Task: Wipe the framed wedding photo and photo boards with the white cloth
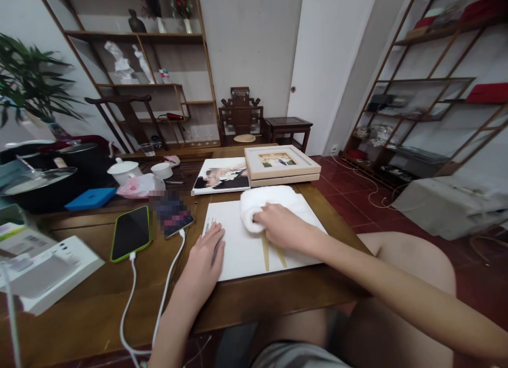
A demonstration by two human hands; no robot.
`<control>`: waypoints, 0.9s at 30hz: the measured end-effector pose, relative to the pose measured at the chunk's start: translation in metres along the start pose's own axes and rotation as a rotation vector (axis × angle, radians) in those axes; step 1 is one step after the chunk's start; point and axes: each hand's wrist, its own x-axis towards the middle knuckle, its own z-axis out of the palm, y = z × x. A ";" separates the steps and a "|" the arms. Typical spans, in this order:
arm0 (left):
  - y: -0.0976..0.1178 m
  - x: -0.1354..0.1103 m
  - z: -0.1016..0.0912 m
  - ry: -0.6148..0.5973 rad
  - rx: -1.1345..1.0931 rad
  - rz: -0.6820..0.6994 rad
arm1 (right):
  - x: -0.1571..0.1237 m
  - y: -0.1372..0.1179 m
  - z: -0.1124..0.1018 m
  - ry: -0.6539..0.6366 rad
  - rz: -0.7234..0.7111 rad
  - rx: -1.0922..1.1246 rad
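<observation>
A flat white panel [234, 251] lies on the wooden table in front of me, with a small printed label near its left edge and two tan strips on its lower part. My left hand [206, 249] rests flat on the panel's left side, fingers stretched out. On the panel's upper part sits a thick, folded white cloth [270, 196], probably a towel. My right hand [280, 227] is closed on the near side of this cloth, fingertips partly hidden in its fold.
Behind the panel lie a photo print [220, 177] and stacked light frames [283, 164]. To the left are a green-cased phone [132, 233], another phone [172, 212], charging cables [169, 283], a white box [59, 272], a blue block [90, 198] and a white teapot [124, 172].
</observation>
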 end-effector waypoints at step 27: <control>-0.001 -0.001 0.000 -0.022 -0.015 -0.041 | 0.058 0.005 -0.011 -0.010 0.003 0.008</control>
